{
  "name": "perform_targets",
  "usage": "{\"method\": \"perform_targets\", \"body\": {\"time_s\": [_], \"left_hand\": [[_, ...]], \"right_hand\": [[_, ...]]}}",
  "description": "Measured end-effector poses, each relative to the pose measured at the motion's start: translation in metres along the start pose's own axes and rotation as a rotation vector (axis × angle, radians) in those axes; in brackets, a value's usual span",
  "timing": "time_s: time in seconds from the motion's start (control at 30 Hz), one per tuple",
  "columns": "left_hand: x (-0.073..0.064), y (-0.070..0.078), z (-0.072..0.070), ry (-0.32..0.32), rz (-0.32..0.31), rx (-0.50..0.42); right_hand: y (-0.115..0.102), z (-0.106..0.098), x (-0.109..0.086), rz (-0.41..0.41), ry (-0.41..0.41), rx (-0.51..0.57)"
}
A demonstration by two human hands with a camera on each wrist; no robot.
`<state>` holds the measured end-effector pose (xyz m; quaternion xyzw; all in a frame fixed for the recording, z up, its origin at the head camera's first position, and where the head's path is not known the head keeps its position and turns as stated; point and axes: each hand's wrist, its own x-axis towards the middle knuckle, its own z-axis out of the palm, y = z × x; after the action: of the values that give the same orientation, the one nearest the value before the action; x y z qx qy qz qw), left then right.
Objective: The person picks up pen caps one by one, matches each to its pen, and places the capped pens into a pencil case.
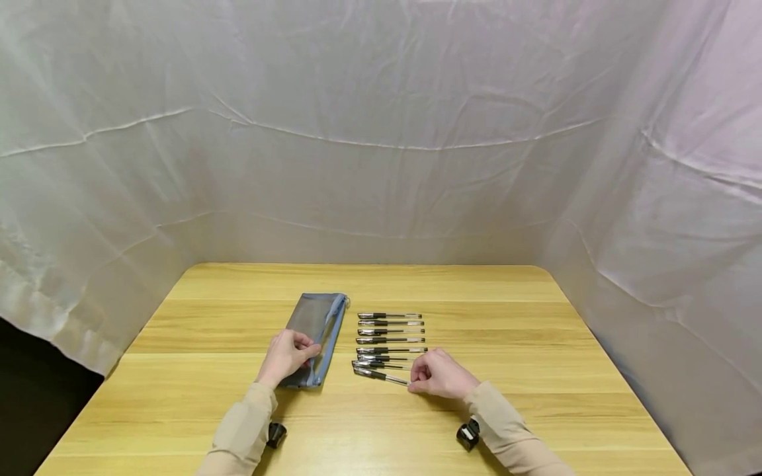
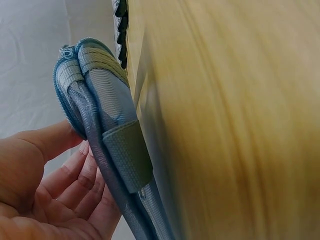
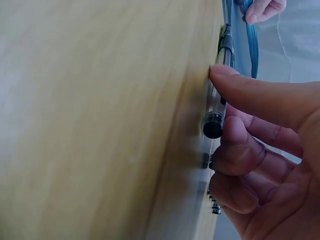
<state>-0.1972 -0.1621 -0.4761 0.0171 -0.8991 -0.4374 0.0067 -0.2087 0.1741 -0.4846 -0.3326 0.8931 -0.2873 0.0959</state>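
A grey mesh zip pouch with blue edging lies on the table, its zipped side facing the pens. My left hand pinches the upper layer of that zipped edge between thumb and fingers; in the left wrist view the blue zipper edge stands parted from the layer below. The right hand pinches the clear barrel end of the nearest gel pen, which lies slanted with its black grip and cap toward the pouch. Close up, the pen's black end plug shows below the thumb.
Several more black-and-clear pens lie in a column beyond the held one, roughly parallel, the nearest ones close together. The wooden table is bordered by a pale hanging cloth. Small black devices sit under both wrists.
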Motion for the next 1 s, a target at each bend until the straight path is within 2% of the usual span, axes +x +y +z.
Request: {"method": "perform_targets", "body": {"time_s": [0.23, 0.53, 0.77, 1.0], "left_hand": [[0.0, 0.0, 0.001, 0.003, 0.001, -0.003], [0.0, 0.0, 0.001, 0.011, -0.003, -0.021], [0.0, 0.0, 0.002, 0.008, 0.0, -0.026], [0.0, -0.001, 0.002, 0.006, 0.0, -0.03]], "right_hand": [[0.002, 0.0, -0.001, -0.037, -0.027, -0.021], [0.005, -0.006, -0.005, -0.038, -0.079, 0.071], [0.003, -0.01, -0.005, 0.002, -0.126, 0.098], [0.003, -0.01, -0.004, 0.031, -0.159, 0.182]]}}
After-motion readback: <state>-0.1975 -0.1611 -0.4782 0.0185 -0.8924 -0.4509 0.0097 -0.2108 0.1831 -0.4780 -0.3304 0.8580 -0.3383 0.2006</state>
